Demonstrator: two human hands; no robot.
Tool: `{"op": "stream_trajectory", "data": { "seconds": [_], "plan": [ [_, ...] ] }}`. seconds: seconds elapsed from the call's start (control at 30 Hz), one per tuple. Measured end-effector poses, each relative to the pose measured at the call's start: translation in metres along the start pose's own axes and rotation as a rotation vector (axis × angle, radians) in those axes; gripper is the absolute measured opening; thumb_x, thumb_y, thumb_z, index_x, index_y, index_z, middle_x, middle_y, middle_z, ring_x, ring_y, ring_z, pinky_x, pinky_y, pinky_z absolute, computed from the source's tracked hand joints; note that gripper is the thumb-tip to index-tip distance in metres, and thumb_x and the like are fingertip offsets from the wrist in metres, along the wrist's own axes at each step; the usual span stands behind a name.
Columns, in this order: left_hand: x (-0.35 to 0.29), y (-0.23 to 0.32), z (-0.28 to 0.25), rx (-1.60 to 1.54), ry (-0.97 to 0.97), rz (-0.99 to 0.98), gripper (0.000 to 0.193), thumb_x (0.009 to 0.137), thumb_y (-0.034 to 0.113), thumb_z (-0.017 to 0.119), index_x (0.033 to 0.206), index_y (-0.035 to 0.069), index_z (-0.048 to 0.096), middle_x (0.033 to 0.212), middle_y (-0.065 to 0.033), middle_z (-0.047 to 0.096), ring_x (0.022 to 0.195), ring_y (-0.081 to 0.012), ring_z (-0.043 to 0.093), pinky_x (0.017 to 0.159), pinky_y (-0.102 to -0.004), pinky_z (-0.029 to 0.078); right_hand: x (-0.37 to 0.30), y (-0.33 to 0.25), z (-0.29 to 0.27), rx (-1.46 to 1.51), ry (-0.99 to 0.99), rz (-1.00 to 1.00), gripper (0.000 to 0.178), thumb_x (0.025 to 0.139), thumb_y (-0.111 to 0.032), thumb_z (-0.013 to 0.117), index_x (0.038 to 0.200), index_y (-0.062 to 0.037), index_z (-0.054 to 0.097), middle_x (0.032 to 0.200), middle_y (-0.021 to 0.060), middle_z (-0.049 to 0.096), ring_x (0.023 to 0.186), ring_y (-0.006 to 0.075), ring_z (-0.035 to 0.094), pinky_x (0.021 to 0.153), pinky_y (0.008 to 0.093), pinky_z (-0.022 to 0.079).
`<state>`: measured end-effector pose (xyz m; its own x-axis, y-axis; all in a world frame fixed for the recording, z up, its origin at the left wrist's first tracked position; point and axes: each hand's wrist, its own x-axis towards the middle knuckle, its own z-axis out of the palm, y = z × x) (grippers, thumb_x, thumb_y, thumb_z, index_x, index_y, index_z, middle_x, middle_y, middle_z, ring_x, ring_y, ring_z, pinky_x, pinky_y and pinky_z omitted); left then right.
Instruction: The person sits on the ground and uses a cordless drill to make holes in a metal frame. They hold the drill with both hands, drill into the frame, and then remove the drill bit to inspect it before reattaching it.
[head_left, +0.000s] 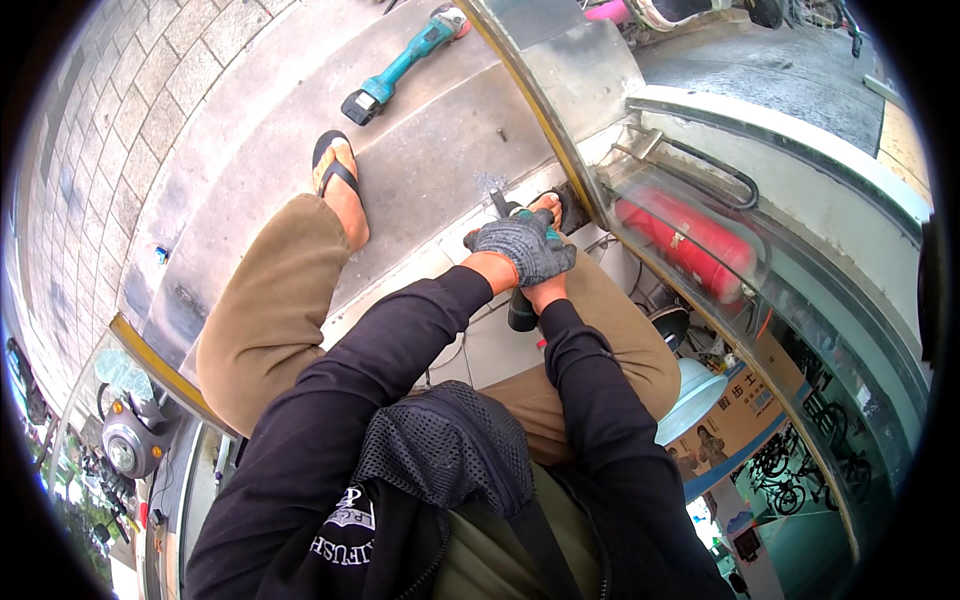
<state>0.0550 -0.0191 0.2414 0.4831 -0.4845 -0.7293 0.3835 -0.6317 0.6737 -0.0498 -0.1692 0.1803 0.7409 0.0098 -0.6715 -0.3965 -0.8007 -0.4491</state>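
A teal and black power drill is held low between my knees, mostly covered by my hands. Its dark front end points away from me, toward a small dusty spot on the stone step. My left hand, in a grey knitted glove, is closed over the top of the drill. Below it, my right hand is closed around the tool's rear part; its fingers are largely hidden under the left glove. Farther off on the step lies a teal cordless angle grinder with a black battery.
Yellow-edged glass door panels stand on both sides of me. Behind the right glass are a red fire extinguisher, a pale blue basin and a cardboard box. My sandalled foot rests on the step; paving lies beyond.
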Motion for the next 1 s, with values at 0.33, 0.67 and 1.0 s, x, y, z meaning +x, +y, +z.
{"op": "stream_trajectory", "data": {
  "seconds": [0.33, 0.67, 1.0],
  "plan": [
    [-0.009, 0.003, -0.006, -0.004, 0.015, -0.013, 0.091, 0.087, 0.062, 0.062, 0.164, 0.014, 0.049, 0.153, -0.0192, 0.064, 0.133, -0.0411, 0.067, 0.111, -0.0579, 0.053, -0.005, -0.008, -0.003, 0.013, 0.0, 0.029, 0.055, 0.097, -0.016, 0.077, 0.146, -0.0063, 0.054, 0.137, 0.0113, 0.066, 0.129, 0.0253, 0.064, 0.11, 0.0396, 0.051],
    [-0.016, 0.01, -0.017, 0.019, -0.032, -0.038, 0.089, 0.088, 0.061, 0.062, 0.162, 0.012, 0.051, 0.153, -0.0201, 0.064, 0.133, -0.0385, 0.067, 0.112, -0.0545, 0.053, -0.004, -0.005, 0.0, 0.041, 0.001, 0.026, 0.054, 0.096, -0.016, 0.077, 0.144, -0.0056, 0.056, 0.136, 0.0117, 0.067, 0.128, 0.0266, 0.065, 0.109, 0.0397, 0.052],
    [-0.002, -0.001, 0.0, 0.014, -0.007, -0.03, 0.097, 0.088, 0.062, 0.061, 0.17, 0.015, 0.038, 0.155, -0.0203, 0.061, 0.134, -0.0397, 0.066, 0.114, -0.0539, 0.052, -0.004, -0.006, -0.001, 0.027, 0.014, -0.005, 0.053, 0.098, -0.015, 0.075, 0.145, -0.0056, 0.054, 0.137, 0.0113, 0.066, 0.129, 0.0253, 0.064, 0.11, 0.0392, 0.051]
  ]
}}
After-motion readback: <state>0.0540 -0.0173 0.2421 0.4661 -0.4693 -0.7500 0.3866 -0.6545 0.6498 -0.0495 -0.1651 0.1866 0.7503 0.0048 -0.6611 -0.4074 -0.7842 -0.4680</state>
